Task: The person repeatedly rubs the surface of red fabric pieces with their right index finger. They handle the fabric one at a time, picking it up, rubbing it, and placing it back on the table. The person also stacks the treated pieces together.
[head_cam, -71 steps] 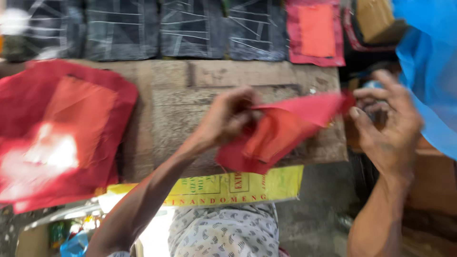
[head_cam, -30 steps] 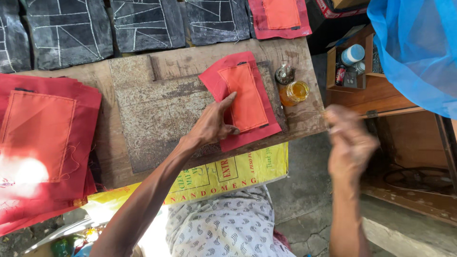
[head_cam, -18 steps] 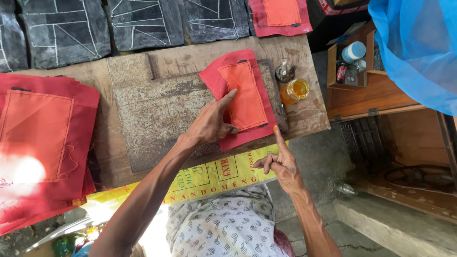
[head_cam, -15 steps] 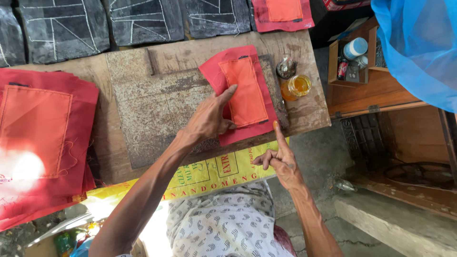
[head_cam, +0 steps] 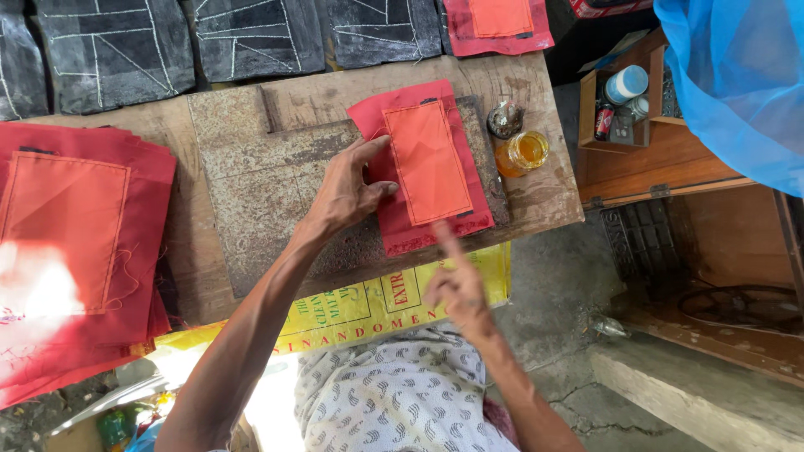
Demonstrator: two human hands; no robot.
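A red fabric piece [head_cam: 394, 209] with an orange stitched patch [head_cam: 429, 161] lies flat on a rusty metal plate [head_cam: 260, 184] on the wooden table [head_cam: 536, 188]. My left hand [head_cam: 347, 188] rests flat on the fabric's left edge, fingers spread, pressing it down. Just below the fabric's lower edge hovers my right hand [head_cam: 456, 285], blurred, index finger pointing up toward the cloth and holding nothing.
A stack of similar red pieces [head_cam: 75, 251] covers the table's left end. Dark chalk-marked fabric panels [head_cam: 251, 33] line the far edge. A small jar of yellow liquid [head_cam: 523, 152] and a metal lid [head_cam: 506, 119] stand right of the plate. A wooden box [head_cam: 636, 125] holds containers.
The red piece was held up in both hands, then laid on the plate. My right hand swung in from the right and now points at the fabric's lower edge.
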